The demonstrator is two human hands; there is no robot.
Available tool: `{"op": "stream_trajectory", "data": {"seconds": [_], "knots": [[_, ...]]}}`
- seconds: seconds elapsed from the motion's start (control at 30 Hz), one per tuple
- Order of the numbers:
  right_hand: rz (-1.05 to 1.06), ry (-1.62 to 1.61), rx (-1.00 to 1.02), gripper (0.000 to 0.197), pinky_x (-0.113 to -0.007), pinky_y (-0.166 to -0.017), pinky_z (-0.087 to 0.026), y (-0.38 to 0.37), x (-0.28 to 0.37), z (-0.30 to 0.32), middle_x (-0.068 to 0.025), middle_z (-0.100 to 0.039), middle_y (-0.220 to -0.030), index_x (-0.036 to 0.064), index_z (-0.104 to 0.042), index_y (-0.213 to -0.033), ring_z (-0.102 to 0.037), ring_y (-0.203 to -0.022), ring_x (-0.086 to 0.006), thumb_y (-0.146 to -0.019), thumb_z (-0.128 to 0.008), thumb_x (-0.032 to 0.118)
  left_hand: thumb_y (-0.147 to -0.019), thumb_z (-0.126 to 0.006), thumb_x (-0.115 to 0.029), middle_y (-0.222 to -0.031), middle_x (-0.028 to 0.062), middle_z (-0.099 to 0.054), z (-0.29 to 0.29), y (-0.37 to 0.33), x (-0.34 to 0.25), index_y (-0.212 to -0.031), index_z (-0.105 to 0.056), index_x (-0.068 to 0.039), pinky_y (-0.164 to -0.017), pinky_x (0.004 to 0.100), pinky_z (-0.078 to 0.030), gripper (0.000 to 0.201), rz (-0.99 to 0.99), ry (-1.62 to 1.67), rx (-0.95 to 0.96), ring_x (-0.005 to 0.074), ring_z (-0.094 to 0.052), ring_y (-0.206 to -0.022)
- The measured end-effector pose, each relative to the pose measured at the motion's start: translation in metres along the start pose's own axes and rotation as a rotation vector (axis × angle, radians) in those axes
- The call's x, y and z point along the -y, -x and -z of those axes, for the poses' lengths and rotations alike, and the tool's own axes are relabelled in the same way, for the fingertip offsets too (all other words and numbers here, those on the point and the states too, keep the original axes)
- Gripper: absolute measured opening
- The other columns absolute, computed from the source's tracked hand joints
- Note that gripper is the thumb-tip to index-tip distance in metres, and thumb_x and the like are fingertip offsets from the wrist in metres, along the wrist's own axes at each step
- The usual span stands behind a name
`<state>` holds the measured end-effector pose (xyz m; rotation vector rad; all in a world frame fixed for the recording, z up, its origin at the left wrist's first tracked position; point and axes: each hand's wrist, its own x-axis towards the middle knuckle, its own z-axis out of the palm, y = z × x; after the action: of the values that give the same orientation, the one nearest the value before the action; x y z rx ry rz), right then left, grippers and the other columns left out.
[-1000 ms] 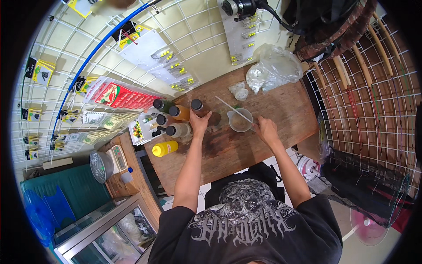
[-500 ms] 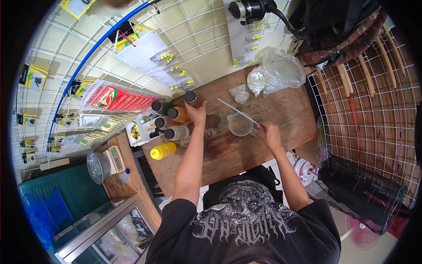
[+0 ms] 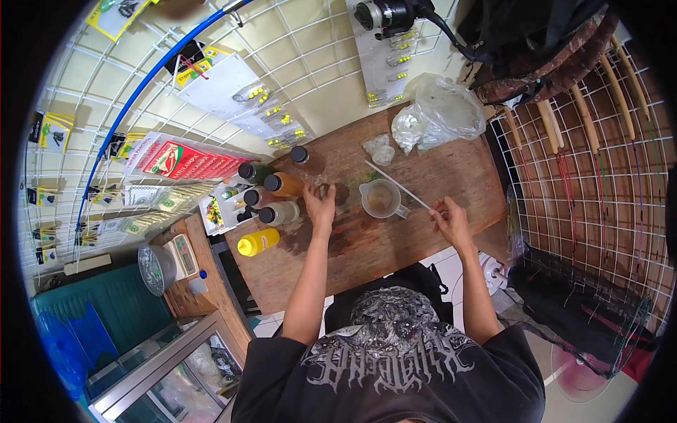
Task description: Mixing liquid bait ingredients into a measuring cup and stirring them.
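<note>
My left hand [image 3: 321, 208] hovers over the wooden table with its fingers apart and nothing in them. Just beyond it stands a dark-capped bottle of brown contents [image 3: 308, 162], beside an orange bottle [image 3: 284, 185]. Between the fingers of my right hand [image 3: 451, 221] is one end of a thin white stick [image 3: 400, 185]. The stick slants up and left, past the far right side of a translucent measuring cup [image 3: 365, 201]. Some cloudy, brownish contents show inside this cup, whose handle points toward my right hand.
At the left are a green bottle [image 3: 257, 173], a brownish one [image 3: 259, 197], a pale one [image 3: 279, 212] and a yellow squeeze bottle [image 3: 259, 242]. A small bag of white lumps [image 3: 379, 149] and a larger clear plastic bag [image 3: 448, 109] lie at the back. Wire racks [image 3: 310, 46] border the table.
My left hand has let go of the brown, dark-capped bottle and drawn back toward me. My right hand has shifted right, taking the stick from across the cup to its far right side.
</note>
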<state>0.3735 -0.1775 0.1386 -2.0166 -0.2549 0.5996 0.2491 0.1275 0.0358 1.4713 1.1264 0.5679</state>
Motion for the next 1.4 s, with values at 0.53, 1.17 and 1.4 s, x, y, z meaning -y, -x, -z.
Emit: {"op": "stream_trajectory", "data": {"seconds": [0.53,1.17,1.4], "knots": [[0.155,0.325,0.316,0.047,-0.041,-0.077,-0.059,0.035,0.108,0.014,-0.0197,-0.064,-0.128,-0.0007,-0.055,-0.132,-0.073,-0.092,-0.0317,-0.092,-0.072,0.016,-0.096,-0.07,-0.01,-0.11,0.0073,-0.067,0.09,0.07,0.033,-0.133,-0.057,-0.003,-0.07,0.0261,-0.054,0.04,0.193,0.003,0.117,0.0132,-0.064,-0.093],[0.421,0.008,-0.259,0.01,-0.027,-0.065,-0.055,0.026,0.058,-0.073,-0.009,-0.07,-0.092,-0.0033,-0.072,-0.101,-0.07,-0.076,-0.0179,-0.094,-0.067,0.001,-0.073,-0.089,-0.019,-0.133,0.0176,-0.057,0.049,0.092,0.02,-0.148,-0.043,-0.007,-0.091,0.0399,-0.054,0.089,-0.153,-0.365,0.485,0.0278,-0.062,-0.107],[0.541,0.34,-0.082,0.012,-0.042,-0.06,-0.053,-0.008,0.054,-0.041,-0.0171,-0.071,-0.083,-0.0002,-0.071,-0.095,-0.069,-0.067,-0.0334,-0.093,-0.069,0.011,-0.06,-0.095,-0.018,-0.142,0.0212,-0.051,-0.02,0.085,0.001,-0.152,-0.036,-0.006,-0.107,0.0451,-0.046,0.109,-0.456,-0.474,0.385,0.0394,-0.055,-0.127]]}}
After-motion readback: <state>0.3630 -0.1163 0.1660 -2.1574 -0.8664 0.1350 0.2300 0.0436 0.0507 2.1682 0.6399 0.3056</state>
